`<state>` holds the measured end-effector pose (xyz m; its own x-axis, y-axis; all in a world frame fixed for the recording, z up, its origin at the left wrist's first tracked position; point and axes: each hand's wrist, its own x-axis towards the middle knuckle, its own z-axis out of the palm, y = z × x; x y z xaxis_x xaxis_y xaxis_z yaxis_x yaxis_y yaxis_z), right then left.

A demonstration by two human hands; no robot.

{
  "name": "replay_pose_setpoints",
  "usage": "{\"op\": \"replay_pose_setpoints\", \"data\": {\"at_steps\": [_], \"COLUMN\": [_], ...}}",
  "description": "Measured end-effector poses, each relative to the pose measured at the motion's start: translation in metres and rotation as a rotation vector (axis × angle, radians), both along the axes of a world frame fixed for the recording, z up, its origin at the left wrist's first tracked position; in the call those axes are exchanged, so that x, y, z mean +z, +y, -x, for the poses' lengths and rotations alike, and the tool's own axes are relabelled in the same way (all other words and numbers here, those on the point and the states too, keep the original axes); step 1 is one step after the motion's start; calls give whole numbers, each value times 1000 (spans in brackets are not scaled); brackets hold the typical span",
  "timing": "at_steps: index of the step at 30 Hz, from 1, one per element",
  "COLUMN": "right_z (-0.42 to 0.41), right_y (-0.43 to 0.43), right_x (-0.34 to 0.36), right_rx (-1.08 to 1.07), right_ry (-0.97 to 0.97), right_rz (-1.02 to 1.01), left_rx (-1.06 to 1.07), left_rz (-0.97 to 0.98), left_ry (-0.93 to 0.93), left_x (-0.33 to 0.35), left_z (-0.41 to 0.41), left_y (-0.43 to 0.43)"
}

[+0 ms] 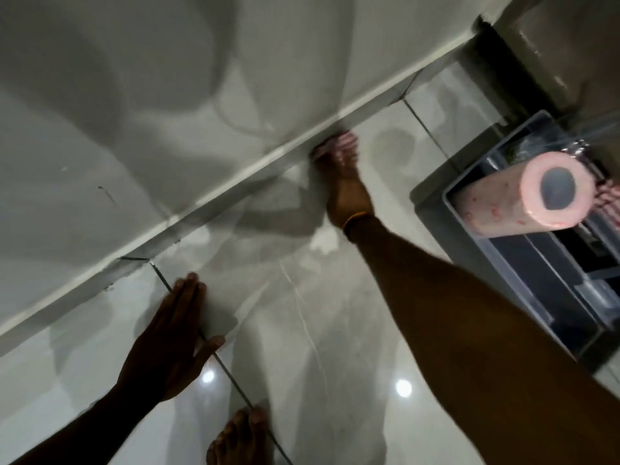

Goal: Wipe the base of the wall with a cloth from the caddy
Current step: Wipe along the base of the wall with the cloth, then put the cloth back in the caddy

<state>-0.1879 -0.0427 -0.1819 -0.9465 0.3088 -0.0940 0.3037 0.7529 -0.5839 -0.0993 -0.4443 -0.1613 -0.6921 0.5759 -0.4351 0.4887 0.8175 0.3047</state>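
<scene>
My right hand [345, 186] reaches out to the base of the wall [214, 196], a pale skirting strip that runs diagonally across the view. Its fingers press a pink-and-white cloth [339, 144] against that strip; most of the cloth is hidden under the fingers and blurred. My left hand [174, 340] lies flat on the glossy floor tile, fingers together, holding nothing. The caddy [449, 196], a grey clear-walled bin, stands on the floor to the right of my right arm.
A pink paper towel roll [523, 196] lies across the caddy's top. A bare foot [240, 437] stands on the tiles at the bottom middle. A dark doorway gap [493, 62] sits at the top right. Ceiling lights reflect in the shiny floor.
</scene>
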Motion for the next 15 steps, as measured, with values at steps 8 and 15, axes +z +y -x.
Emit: {"op": "replay_pose_setpoints", "data": {"at_steps": [8, 15], "right_z": [-117, -249], "right_y": [-70, 7], "right_x": [122, 201], "right_rx": [-290, -515], "right_ry": [-74, -63], "right_rz": [539, 317], "left_rx": [-203, -403], "left_rz": [29, -92], "left_ry": [43, 109], "left_x": [104, 181], "left_z": [14, -9], "left_y": [73, 179]}}
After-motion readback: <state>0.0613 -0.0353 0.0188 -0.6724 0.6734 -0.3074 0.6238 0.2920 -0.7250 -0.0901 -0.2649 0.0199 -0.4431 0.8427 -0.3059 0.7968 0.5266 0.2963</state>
